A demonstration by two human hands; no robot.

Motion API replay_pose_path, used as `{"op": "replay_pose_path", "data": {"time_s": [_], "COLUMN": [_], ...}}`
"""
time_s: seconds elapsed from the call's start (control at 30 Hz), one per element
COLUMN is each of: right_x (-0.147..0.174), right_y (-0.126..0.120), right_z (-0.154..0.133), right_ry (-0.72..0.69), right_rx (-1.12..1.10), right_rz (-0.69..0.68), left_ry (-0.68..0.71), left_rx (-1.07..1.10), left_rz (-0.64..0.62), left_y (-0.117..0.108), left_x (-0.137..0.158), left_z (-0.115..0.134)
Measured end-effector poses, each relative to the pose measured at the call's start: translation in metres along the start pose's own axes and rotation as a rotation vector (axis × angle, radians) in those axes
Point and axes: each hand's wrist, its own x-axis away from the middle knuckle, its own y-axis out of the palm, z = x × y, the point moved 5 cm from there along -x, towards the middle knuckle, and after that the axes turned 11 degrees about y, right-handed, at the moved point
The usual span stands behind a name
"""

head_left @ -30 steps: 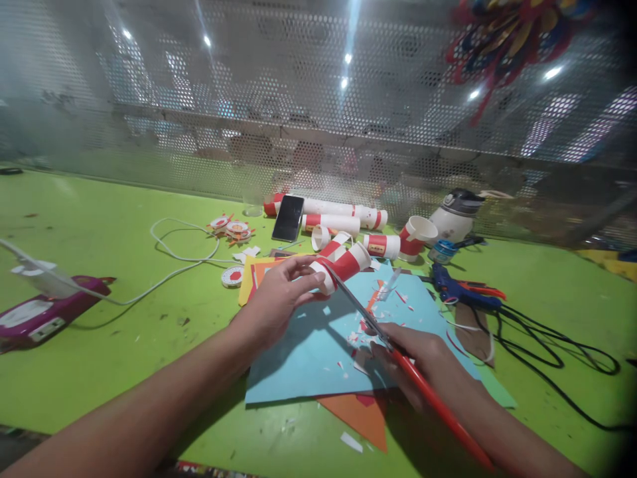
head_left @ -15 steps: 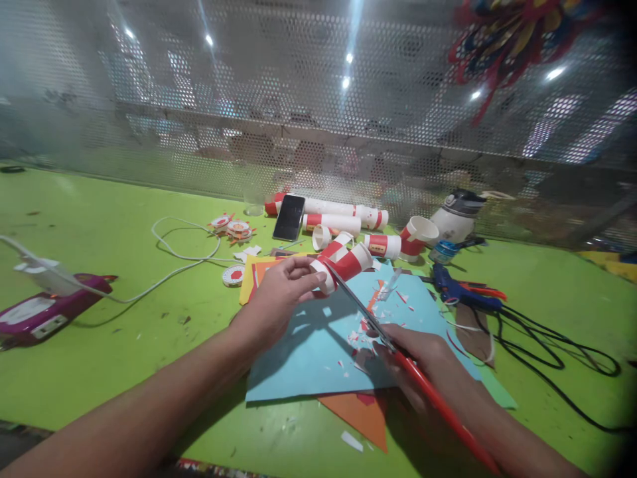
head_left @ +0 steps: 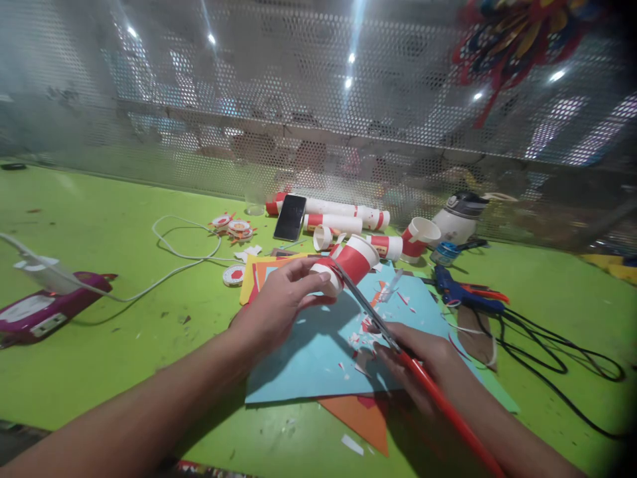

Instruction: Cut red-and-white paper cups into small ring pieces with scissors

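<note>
Red-and-white paper cup point(head_left: 357, 260), tilted on its side above the blue sheet point(head_left: 293, 378), slit along the wall with strips splaying out. Left hand point(head_left: 279, 299) pinches its white end, thumb on the near side, fingers behind. Right hand point(head_left: 423, 362) is wrapped round the red handles of the scissors point(head_left: 372, 311); lower fingers partly hidden. Blade tips meet the cup wall close to the left fingertips; can't tell how far the blades are parted or whether paper sits between them.

Risks, my judgement: blade runs past the wall and nicks the left fingers, since they sit so near the tips. Cut could wander or tear a strip off, as a slit cup flexes. Squeezing too hard would crease the rim.

Materials: cup is thin, smooth, curved card; blades slim grey metal; handles look like glossy plastic. Sheet is flat, matte, littered with jagged red and white scraps point(head_left: 362, 342). Beyond: upright cup point(head_left: 422, 234), round and hollow; white card tube point(head_left: 334, 224); slab-like phone point(head_left: 290, 218) leaning on the tubes; blue glue gun point(head_left: 462, 291) with looping black cord. Table point(head_left: 124, 219) is slick green, perforated screen point(head_left: 298, 139) behind.
</note>
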Motion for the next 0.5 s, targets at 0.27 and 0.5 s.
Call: {"op": "replay_pose_path", "data": {"time_s": [0.27, 0.5], "right_x": [0.002, 0.0045], "right_y": [-0.0017, -0.0025], "right_z": [-0.0003, -0.0009], "right_ry": [-0.023, -0.024], "right_rx": [0.235, 0.332], "right_rz": [0.127, 0.187], "left_ry": [0.06, 0.074], "left_rx": [-0.098, -0.14], "left_rz": [0.047, 0.011], "left_y": [0.0021, 0.0071], "left_x": [0.0014, 0.0045], "left_z": [0.0017, -0.0013]}}
